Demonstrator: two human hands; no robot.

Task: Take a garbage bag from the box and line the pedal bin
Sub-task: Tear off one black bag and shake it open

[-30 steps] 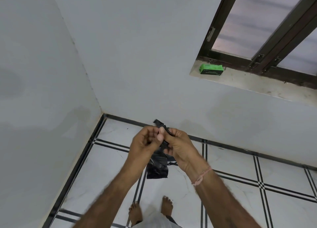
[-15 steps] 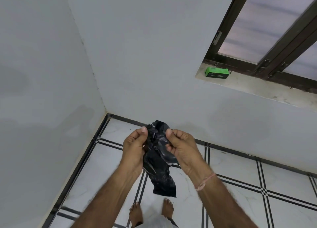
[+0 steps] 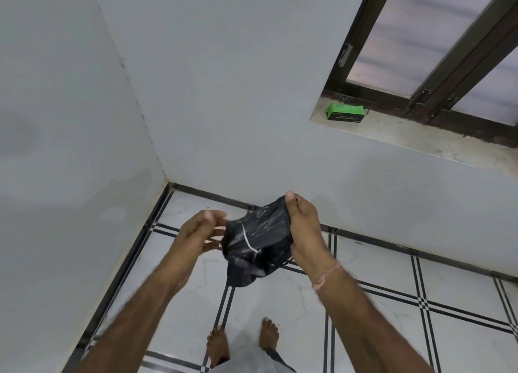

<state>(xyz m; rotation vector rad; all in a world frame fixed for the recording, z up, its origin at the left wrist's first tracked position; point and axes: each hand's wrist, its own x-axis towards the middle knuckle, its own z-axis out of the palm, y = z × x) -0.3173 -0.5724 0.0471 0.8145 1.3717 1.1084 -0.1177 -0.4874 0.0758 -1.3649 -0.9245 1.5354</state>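
Note:
A black garbage bag (image 3: 256, 246), crumpled and partly spread, hangs between my hands at chest height above the floor. My right hand (image 3: 304, 227) pinches its upper right edge between thumb and fingers. My left hand (image 3: 200, 231) is at the bag's left edge with blurred fingers touching it; whether it grips the plastic is unclear. The green bag box (image 3: 346, 114) lies on the window sill (image 3: 414, 137) at the upper right, well away from both hands. No pedal bin shows in this view.
I stand barefoot in a room corner on white floor tiles (image 3: 392, 311) with black lines. Grey walls (image 3: 224, 92) rise ahead and to the left. A dark-framed window (image 3: 437, 64) sits above the sill.
The hands have moved apart, the right one up and to the right. The bag has gone from a narrow hanging strip to a wider, partly spread shape.

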